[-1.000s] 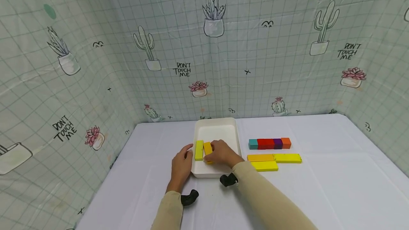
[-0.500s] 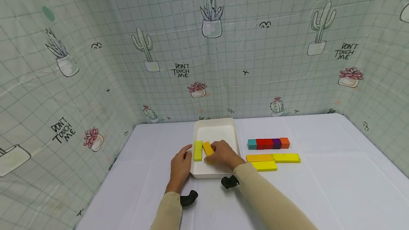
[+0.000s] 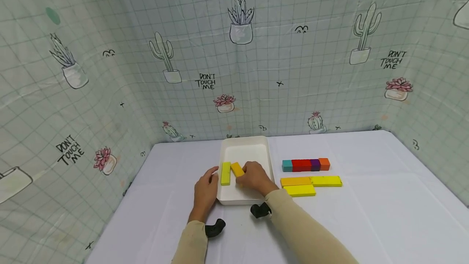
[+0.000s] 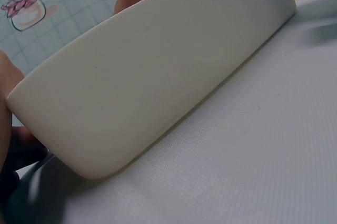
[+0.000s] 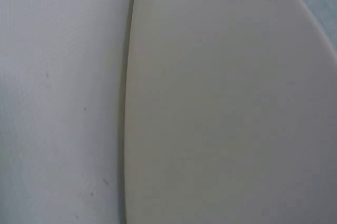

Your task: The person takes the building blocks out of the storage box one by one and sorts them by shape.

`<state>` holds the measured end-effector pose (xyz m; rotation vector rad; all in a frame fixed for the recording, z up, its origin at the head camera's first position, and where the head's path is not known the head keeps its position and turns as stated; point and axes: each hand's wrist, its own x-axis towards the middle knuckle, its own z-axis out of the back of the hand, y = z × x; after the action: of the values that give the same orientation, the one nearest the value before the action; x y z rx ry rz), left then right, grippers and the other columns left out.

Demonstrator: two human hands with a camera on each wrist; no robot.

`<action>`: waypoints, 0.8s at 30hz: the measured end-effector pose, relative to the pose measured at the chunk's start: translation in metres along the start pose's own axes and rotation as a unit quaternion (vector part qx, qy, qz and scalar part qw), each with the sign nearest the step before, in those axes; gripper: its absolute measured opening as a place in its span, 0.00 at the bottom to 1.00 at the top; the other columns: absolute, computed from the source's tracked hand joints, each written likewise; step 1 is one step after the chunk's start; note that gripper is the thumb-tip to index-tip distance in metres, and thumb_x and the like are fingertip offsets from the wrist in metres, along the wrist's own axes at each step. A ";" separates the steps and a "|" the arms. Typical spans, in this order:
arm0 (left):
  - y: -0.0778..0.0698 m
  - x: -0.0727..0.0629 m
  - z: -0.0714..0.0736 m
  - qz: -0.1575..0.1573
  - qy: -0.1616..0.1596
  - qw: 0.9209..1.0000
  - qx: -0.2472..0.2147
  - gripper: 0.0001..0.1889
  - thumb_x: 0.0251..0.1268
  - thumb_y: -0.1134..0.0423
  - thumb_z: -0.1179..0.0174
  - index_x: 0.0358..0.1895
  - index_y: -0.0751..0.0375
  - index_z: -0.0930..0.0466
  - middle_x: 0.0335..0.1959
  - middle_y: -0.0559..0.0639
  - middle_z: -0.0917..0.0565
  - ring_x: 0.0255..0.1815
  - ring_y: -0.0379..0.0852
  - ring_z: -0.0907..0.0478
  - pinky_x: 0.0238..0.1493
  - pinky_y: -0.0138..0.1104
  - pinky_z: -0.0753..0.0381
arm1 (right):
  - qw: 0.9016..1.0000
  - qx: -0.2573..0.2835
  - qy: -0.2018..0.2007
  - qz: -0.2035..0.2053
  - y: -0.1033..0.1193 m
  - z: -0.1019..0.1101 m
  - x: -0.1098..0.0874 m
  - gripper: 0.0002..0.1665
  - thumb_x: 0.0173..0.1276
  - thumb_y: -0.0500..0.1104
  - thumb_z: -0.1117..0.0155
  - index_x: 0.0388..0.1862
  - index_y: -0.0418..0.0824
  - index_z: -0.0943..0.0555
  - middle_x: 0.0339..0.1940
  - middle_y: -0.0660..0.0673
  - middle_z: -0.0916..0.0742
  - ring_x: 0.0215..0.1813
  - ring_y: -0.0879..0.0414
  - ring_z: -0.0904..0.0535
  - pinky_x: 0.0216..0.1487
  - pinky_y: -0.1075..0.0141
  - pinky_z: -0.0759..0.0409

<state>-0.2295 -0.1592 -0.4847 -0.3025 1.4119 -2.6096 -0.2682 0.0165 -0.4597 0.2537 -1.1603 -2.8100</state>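
A white tray (image 3: 249,148) stands on the table, its outer wall (image 4: 152,71) filling much of both wrist views. Inside it, along the left side, lies a yellow-green block (image 3: 225,173). Just right of that, my right hand (image 3: 255,177) pinches an orange-yellow block (image 3: 237,169), which lies slanted with its far end towards the left. The hand hides the near end of this block. My left hand (image 3: 205,189) rests against the tray's left edge with fingers relaxed, the fingertips right at the rim.
Right of the tray, a row of teal, red, purple and orange cubes (image 3: 301,165) lies on the white-covered table (image 3: 370,211). Nearer are an orange block (image 3: 295,181) and two yellow blocks (image 3: 325,181). A patterned cloth (image 3: 256,72) hangs behind.
The orange-yellow block has turned in my right hand, from nearly parallel with the yellow-green block to a clearer slant. My left hand has stayed at the tray's edge.
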 end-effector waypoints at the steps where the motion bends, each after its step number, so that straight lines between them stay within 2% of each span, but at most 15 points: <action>1: 0.000 0.000 0.000 0.000 -0.001 1.000 0.001 0.20 0.77 0.55 0.51 0.67 0.49 0.22 0.60 0.53 0.18 0.62 0.53 0.25 0.65 0.54 0.29 | 1.000 0.007 0.000 0.001 -0.001 0.000 0.000 0.22 0.58 0.44 0.26 0.47 0.33 0.20 0.39 0.44 0.19 0.40 0.51 0.25 0.45 0.60 0.20; 10: -0.002 0.001 -0.001 0.005 0.000 1.000 0.005 0.20 0.78 0.56 0.51 0.67 0.49 0.22 0.60 0.53 0.18 0.62 0.53 0.25 0.65 0.54 0.29 | 0.998 0.064 -0.009 -0.009 -0.004 0.003 0.001 0.23 0.62 0.45 0.28 0.51 0.33 0.19 0.43 0.43 0.17 0.41 0.51 0.24 0.44 0.62 0.20; 17: -0.002 0.001 -0.001 0.008 0.000 1.000 0.008 0.20 0.77 0.56 0.51 0.66 0.49 0.22 0.56 0.52 0.17 0.57 0.52 0.24 0.64 0.53 0.28 | 0.991 0.134 -0.021 -0.019 -0.001 0.011 -0.005 0.22 0.62 0.44 0.31 0.52 0.33 0.19 0.42 0.43 0.17 0.38 0.51 0.22 0.36 0.66 0.20; 24: -0.001 0.000 -0.002 0.007 -0.002 1.000 0.008 0.20 0.77 0.55 0.51 0.66 0.49 0.22 0.57 0.53 0.17 0.58 0.52 0.24 0.64 0.54 0.28 | 0.983 0.184 -0.026 -0.017 -0.001 0.020 -0.014 0.22 0.63 0.44 0.32 0.54 0.35 0.18 0.44 0.43 0.16 0.35 0.52 0.21 0.35 0.66 0.21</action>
<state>-0.2299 -0.1572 -0.4845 -0.2941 1.3867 -2.6068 -0.2581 0.0332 -0.4444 0.2267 -1.6986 -2.6243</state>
